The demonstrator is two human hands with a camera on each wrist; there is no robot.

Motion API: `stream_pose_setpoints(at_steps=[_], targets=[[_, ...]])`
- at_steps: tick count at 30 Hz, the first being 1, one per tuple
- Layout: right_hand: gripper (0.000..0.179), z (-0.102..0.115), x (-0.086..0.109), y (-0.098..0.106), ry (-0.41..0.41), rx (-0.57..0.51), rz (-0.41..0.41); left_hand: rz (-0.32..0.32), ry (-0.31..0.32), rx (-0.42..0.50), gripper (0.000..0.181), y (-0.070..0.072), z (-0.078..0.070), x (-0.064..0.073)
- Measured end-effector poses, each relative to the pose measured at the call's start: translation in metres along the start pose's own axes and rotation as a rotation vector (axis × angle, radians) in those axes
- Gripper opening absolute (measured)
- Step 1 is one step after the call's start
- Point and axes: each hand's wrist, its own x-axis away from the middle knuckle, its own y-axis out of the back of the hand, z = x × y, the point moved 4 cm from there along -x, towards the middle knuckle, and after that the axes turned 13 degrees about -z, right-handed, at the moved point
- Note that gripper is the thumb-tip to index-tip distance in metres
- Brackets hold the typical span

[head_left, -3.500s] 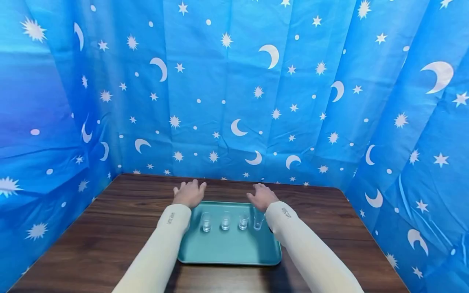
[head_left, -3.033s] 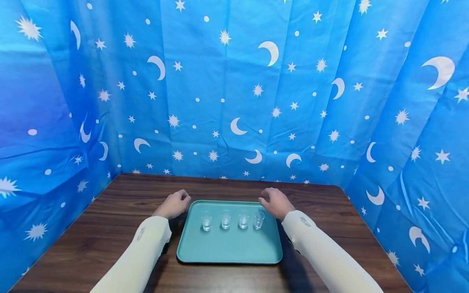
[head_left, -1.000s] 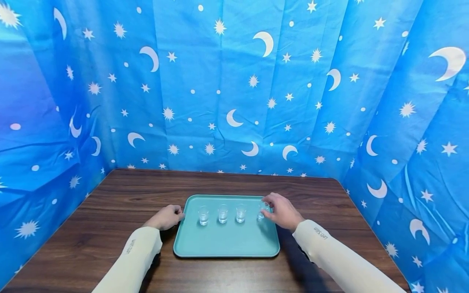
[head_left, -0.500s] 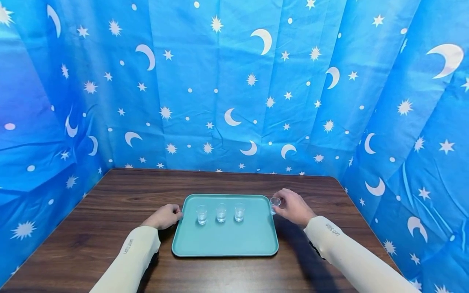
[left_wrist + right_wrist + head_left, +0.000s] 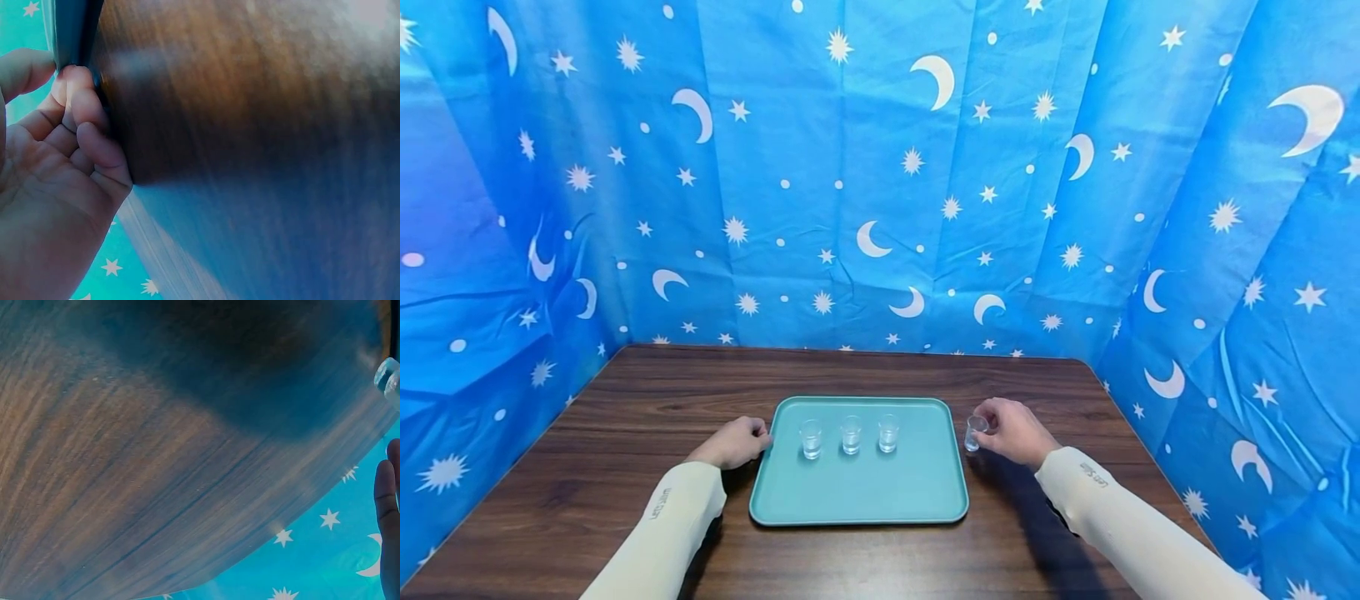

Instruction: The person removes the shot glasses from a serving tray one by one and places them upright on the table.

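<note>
A green tray [image 5: 865, 493] lies on the table. Three small clear shot glasses stand upright in a row on it: a left one [image 5: 811, 440], a middle one [image 5: 851, 435] and a right one [image 5: 888, 434]. My left hand [image 5: 733, 442] is at the tray's left side; up close in the left wrist view, thumb and fingers pinch the tray's rim [image 5: 70, 31]. Just past the right rim, my right hand [image 5: 1018, 432] holds another shot glass [image 5: 973, 437] upright between thumb and fingers, low over the table. That glass [image 5: 390, 381] barely shows in the right wrist view.
The brown wood-grain table [image 5: 865, 558] extends around the tray on every side. Blue cloth [image 5: 865, 167] with white stars and moons hangs behind the table and along both sides.
Both hands have drawn back from beyond the tray. My left hand has taken the left rim. My right hand has carried the rightmost glass off the tray to its right, then lowered it.
</note>
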Motion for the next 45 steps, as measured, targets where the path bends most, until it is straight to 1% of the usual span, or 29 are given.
stream_pose_setpoints(at_steps=[5,11,16,19,24,29,35,40,45], targets=[[0.025,-0.001,0.002,-0.003,-0.019,0.018,0.042,-0.005,0.001,-0.004,0.018,0.001,0.000,0.001],[0.027,-0.001,0.000,-0.005,-0.034,0.030,0.060,-0.007,0.001,-0.005,0.018,0.002,0.001,0.001],[0.036,-0.001,-0.002,-0.007,-0.070,0.014,0.102,-0.010,-0.001,-0.006,0.019,0.002,0.002,0.001],[0.043,0.000,-0.003,-0.007,-0.076,-0.004,0.112,-0.010,0.003,-0.010,0.019,0.002,0.003,0.001],[0.046,0.005,-0.008,-0.005,-0.036,-0.036,0.093,-0.008,0.008,-0.013,0.018,0.002,0.005,0.000],[0.044,0.012,-0.014,-0.004,0.012,-0.028,0.079,-0.007,0.005,-0.005,0.019,0.001,0.005,-0.002],[0.041,0.023,-0.017,-0.008,0.062,-0.063,0.071,-0.005,0.003,-0.005,0.019,0.000,0.003,0.000],[0.039,0.031,-0.020,-0.013,0.087,-0.063,0.061,-0.005,0.006,-0.001,0.019,0.000,0.001,0.003],[0.040,0.043,-0.025,-0.019,0.091,-0.061,0.043,-0.010,0.011,0.000,0.019,0.000,0.001,0.002]])
